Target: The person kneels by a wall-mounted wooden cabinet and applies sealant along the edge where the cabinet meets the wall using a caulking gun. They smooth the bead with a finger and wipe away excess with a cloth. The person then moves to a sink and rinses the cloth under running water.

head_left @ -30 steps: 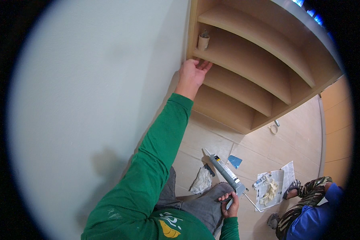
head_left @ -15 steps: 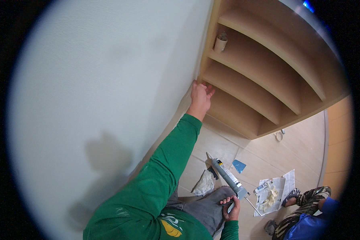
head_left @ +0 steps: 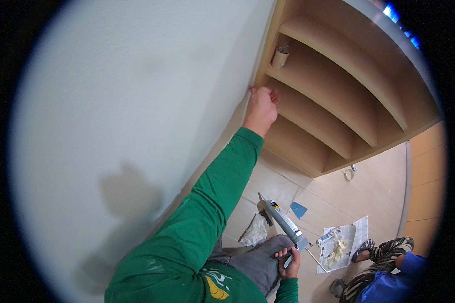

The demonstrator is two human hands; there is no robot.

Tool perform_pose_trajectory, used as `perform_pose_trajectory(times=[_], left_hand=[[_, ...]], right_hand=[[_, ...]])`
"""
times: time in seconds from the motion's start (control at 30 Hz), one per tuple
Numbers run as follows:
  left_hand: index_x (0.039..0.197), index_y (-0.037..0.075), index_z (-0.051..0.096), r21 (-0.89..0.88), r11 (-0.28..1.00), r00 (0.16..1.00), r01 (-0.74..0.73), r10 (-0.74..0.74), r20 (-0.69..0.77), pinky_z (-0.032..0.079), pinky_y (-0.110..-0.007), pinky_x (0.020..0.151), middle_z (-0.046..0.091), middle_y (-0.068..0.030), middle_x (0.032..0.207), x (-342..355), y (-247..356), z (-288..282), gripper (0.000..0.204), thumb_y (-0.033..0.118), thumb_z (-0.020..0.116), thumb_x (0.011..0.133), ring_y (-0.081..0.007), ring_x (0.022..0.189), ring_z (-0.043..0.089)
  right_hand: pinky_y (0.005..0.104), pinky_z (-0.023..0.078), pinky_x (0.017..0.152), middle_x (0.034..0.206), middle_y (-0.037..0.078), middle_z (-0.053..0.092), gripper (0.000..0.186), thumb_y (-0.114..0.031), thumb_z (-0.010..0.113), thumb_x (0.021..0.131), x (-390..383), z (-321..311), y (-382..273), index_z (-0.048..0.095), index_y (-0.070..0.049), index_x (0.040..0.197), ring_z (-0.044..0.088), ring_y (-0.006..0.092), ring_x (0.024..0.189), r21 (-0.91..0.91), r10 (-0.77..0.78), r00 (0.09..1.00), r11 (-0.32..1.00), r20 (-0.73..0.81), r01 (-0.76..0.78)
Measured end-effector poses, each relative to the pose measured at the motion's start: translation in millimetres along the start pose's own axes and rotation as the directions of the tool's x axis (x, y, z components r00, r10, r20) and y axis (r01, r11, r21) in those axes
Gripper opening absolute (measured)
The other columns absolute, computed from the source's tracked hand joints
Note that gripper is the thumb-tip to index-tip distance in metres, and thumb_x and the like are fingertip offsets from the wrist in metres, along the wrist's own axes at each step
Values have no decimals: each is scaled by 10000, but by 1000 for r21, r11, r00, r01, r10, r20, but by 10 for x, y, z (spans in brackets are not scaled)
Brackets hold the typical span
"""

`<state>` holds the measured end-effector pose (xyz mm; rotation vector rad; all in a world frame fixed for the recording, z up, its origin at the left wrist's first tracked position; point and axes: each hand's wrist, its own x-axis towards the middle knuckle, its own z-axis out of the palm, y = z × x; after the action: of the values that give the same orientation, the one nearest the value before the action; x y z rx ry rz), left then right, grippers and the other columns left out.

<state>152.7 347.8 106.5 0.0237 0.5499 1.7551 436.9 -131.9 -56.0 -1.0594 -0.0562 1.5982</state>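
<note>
My left hand [head_left: 263, 107] reaches up to the front edge of a wooden shelf unit [head_left: 269, 55], where it meets the white wall [head_left: 136, 91]. One digit touches that seam; the other fingers stand apart from it, partly curled and slightly blurred. Nothing shows in this hand. Low in the view, my right hand [head_left: 289, 262] grips the handle of a grey caulking gun [head_left: 285, 222], beside my knee. A cartridge sits in the gun, its nozzle pointing up and left.
A cardboard tube [head_left: 280, 57] stands on a shelf. On the tiled floor lie a crumpled white cloth [head_left: 255, 231], a blue flat piece [head_left: 299, 209], newspaper [head_left: 360, 235] with crumpled pale scraps, and a tape roll [head_left: 348, 174]. Another person [head_left: 389, 283] in blue crouches at lower right.
My left hand has slid upward along the seam between shelf unit and wall, its fingers more curled. The right hand keeps hold of the caulking gun; the view has shifted slightly.
</note>
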Motion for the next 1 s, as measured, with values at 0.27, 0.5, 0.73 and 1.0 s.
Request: perform_pose_trajectory(times=[0.27,0.5,0.73,1.0], left_hand=[[1469,54,317,77,994,992,-78,69,106,508,-429,785,539,-111,1096,-434,263,749,576,62,505,925,-254,911,604],[1642,119,26,408,870,871,-276,47,489,471,-385,956,518,-140,1328,-1446,126,114,843,161,541,975,-218,1127,584],[1579,119,264,662,737,989,135,-62,-132,492,-442,988,493,-143,1376,-1730,-660,-2476,647,210,560,1011,-253,1187,544],[1538,155,284,302,922,962,243,-188,-200,566,-458,904,505,-183,1398,-1854,-754,-2352,588,190,543,1011,-300,1104,617]], right_hand=[[482,494,783,786,66,590,227,-305,549,1013,20,-47,6,584,-96,930,589,256,763,-4,21,999,1000,26,-21],[487,490,793,791,62,594,221,-312,579,997,-9,-97,-21,583,-102,931,595,256,765,-1,-4,1000,1000,21,4],[532,507,934,924,94,642,227,-313,624,967,-177,126,84,596,-92,1014,642,297,902,30,-73,995,997,72,71],[571,507,1029,1175,183,665,335,-281,647,938,-191,245,193,573,-71,1188,637,381,1161,90,-146,978,987,146,134]])
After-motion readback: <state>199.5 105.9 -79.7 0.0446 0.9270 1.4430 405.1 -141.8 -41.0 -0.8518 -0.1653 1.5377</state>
